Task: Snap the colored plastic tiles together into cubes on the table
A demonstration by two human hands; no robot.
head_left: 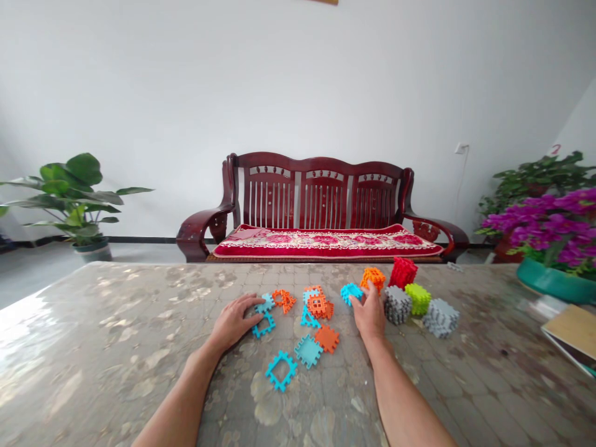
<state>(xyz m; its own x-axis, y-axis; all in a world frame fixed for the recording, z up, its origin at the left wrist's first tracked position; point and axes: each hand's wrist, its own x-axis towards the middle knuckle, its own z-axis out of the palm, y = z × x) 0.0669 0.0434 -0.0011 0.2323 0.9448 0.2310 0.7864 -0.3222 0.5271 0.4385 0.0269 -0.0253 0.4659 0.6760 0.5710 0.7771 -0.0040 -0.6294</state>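
Note:
My left hand [236, 321] lies with fingers spread on the table, its fingertips touching a light blue piece [266, 303] and a blue frame piece [265, 325]. At the right, my right hand [371, 313] reaches to a blue stack [351, 293] and an orange stack [374, 278], fingers apart and touching them. Between the hands lie an orange window piece [317, 305], a flat orange piece [327, 339] and a flat light blue piece [308, 351]. A blue square frame [282, 371] lies nearer to me. Orange pieces [284, 300] rest beside my left hand.
Red [403, 271], dark grey [397, 305], green [418, 299] and light grey [441, 317] stacks stand right of my right hand. Purple flowers in a teal pot [556, 280] and a notebook [572, 329] are at the table's right. A wooden bench [319, 192] stands behind.

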